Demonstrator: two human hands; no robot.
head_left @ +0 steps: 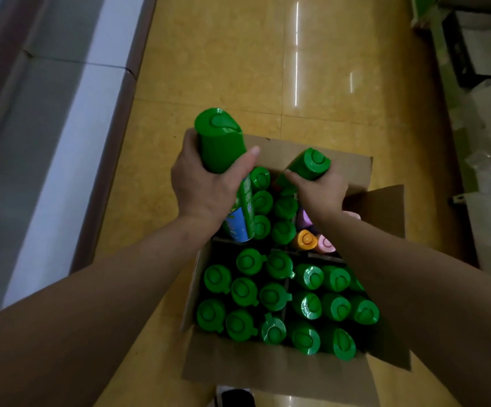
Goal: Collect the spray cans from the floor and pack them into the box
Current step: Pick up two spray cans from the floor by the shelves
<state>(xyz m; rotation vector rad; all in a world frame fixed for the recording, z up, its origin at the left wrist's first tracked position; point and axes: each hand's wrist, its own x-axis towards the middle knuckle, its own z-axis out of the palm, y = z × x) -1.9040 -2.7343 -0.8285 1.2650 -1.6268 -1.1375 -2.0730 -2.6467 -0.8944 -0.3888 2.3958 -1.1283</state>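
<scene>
Green-capped spray can is sitting in my left hand, fingers wrapping its body; my right hand is clamping a second can, tilted; both are hovering at the cardboard box's twelve o'clock end, bases down, likely for slotting into gaps

**Q:** What colour are the caps in the box?
**A:** Bright green, row on row, inside plain brown cardboard.
**Q:** Any exceptions?
**A:** One orange cap, one pink cap, one lilac cap.
**Q:** The raised can?
**A:** Green cap, green body, a blue label patch low down. The second can is green too.
**Q:** The floor?
**A:** Mottled ochre-yellow tiles with thin pale seams.
</scene>
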